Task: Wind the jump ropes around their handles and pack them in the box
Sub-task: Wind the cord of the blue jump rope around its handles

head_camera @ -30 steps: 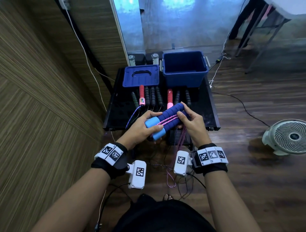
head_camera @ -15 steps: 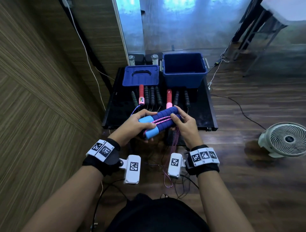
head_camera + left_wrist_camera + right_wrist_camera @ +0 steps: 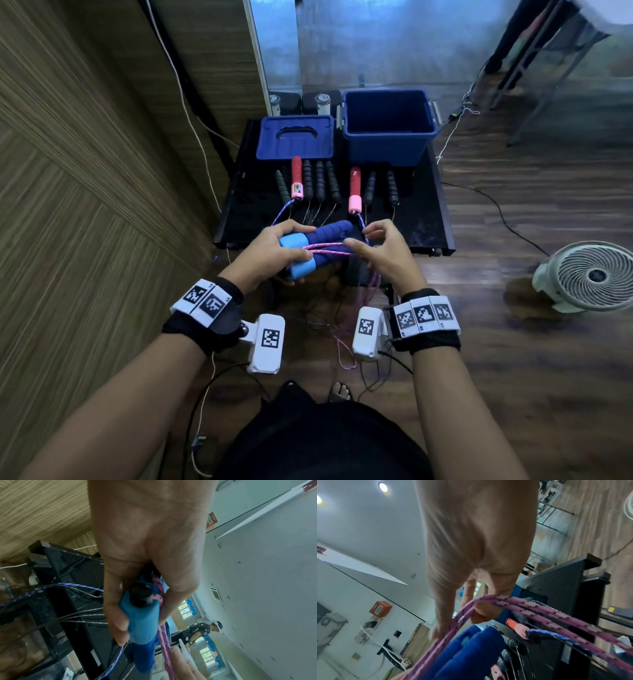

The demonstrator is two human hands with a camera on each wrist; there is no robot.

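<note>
- Since the earlier frame, the right hand has lifted off the blue handles and now draws the pink rope across them, so a new turn is starting.
- Left hand grips the two blue handles together at their light-blue ends, the thumb pressing on the rope. In the left wrist view the fingers are curled round the light-blue part.
- Right hand pinches the rope between thumb and fingers; in the right wrist view several pink strands pass over the fingers.
- Rest of the pink rope hangs below the hands down toward the floor, so much of the winding is, I think, not yet done.
- Blue box stands open at the far side of the black table, with its lid beside it. I see nothing inside the box.
- Other ropes with red-pink handles and dark handles lie on the table in front of the box, unwound.
- Risk: if the left thumb loosens, the turns may slip off the smooth ends.
- Risk: the hanging loop may catch the cables under the table, or the blue-white rope just beside it, and tangle.
</note>
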